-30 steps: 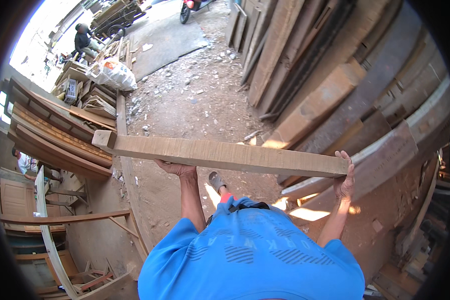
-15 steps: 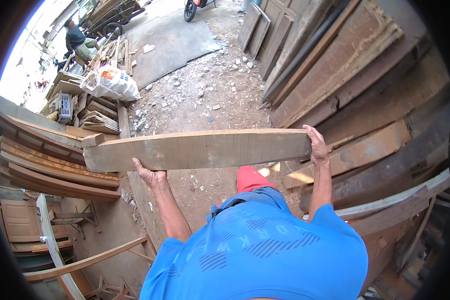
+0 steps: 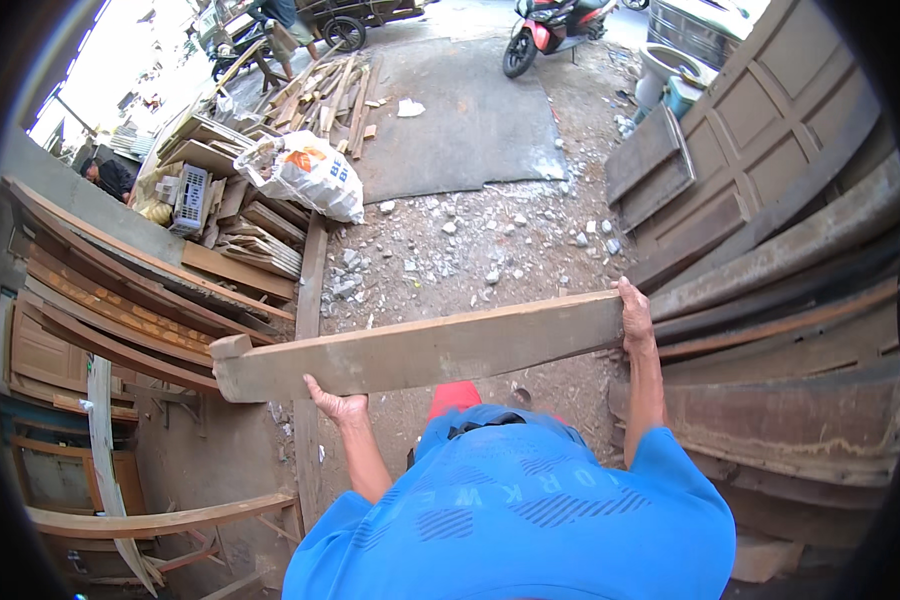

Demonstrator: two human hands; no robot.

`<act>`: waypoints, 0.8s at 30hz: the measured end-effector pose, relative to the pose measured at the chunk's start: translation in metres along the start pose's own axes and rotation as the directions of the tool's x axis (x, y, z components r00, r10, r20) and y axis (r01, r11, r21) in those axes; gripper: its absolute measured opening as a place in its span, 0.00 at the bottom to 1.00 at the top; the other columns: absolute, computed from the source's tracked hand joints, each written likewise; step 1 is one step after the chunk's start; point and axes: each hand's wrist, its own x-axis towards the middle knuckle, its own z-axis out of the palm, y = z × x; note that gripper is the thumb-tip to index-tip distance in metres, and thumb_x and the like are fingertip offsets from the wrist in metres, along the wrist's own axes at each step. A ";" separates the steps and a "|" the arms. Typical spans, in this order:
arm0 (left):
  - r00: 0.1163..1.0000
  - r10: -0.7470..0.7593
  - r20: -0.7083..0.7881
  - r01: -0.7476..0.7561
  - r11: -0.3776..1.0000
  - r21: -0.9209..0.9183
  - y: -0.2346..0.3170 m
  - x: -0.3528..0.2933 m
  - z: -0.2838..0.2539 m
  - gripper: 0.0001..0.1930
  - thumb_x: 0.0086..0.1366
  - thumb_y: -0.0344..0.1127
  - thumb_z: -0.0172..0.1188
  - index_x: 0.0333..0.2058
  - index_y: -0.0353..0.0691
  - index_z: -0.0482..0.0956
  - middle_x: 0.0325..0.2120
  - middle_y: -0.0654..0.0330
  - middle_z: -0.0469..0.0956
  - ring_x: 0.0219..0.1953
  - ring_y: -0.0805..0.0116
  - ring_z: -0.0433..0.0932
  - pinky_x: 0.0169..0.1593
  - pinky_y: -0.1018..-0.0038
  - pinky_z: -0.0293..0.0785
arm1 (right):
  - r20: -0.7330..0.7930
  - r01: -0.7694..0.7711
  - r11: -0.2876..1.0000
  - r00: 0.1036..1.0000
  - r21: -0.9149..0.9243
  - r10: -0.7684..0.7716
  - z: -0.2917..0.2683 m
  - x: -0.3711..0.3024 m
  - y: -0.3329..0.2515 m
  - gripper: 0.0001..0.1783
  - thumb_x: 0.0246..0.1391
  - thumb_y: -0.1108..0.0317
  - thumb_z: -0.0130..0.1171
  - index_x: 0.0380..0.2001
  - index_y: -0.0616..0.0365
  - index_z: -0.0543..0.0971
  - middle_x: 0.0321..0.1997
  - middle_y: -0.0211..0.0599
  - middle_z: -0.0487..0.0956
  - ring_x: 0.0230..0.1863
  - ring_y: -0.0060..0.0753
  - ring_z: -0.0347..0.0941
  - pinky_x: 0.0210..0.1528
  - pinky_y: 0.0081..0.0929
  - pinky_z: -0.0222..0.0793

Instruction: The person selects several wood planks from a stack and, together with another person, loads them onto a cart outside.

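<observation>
Held out in front of me is a long, thick wooden plank (image 3: 430, 352) with a small block at its left end, its right end tilted a little higher. My left hand (image 3: 338, 402) grips the lower edge near the left end, the thumb up against the near face and the other fingers hidden beneath. My right hand (image 3: 636, 315) wraps round the right end, its thumb near the top corner. Below the plank, rubble-strewn ground and part of my red clothing show.
Long boards (image 3: 790, 390) lean along the right, beside a panelled door (image 3: 795, 85). Curved timber frames (image 3: 120, 290) stand on the left. Ahead lie a white sack (image 3: 305, 175), scrap wood (image 3: 315, 95) and a flat sheet (image 3: 460, 120). Beyond are a motorbike (image 3: 550, 30), a person (image 3: 282, 25) and another person (image 3: 110, 178).
The view has swung to the right and tipped up, bringing the motorbike and door further into sight. The plank now slants, its left end lower. Both hands keep their hold.
</observation>
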 end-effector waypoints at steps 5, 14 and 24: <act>0.993 0.109 -0.054 -0.113 0.990 -0.088 -0.035 0.071 0.066 0.38 0.64 0.72 0.41 0.62 0.50 0.68 0.60 0.58 0.70 0.61 0.51 0.67 0.63 0.46 0.62 | 0.058 0.153 0.988 0.987 0.014 -0.153 0.083 0.122 -0.033 0.15 0.62 0.60 0.56 0.43 0.60 0.81 0.35 0.23 0.76 0.38 0.16 0.67 0.44 0.19 0.63; 0.966 0.016 0.258 0.008 0.996 -0.092 -0.171 0.337 0.268 0.41 0.61 0.74 0.43 0.62 0.52 0.67 0.57 0.59 0.71 0.59 0.51 0.70 0.61 0.45 0.64 | -0.100 0.229 0.969 0.970 0.094 -0.220 0.137 0.367 -0.066 0.17 0.62 0.59 0.53 0.46 0.61 0.78 0.38 0.31 0.79 0.40 0.22 0.72 0.45 0.23 0.68; 0.885 -0.045 0.463 0.079 0.995 -0.056 -0.353 0.563 0.554 0.40 0.61 0.75 0.46 0.60 0.48 0.67 0.50 0.59 0.75 0.51 0.54 0.75 0.57 0.52 0.69 | -0.066 -0.380 0.832 0.895 0.405 0.441 0.147 0.575 -0.054 0.40 0.56 0.31 0.52 0.56 0.54 0.73 0.49 0.44 0.77 0.53 0.50 0.72 0.55 0.70 0.60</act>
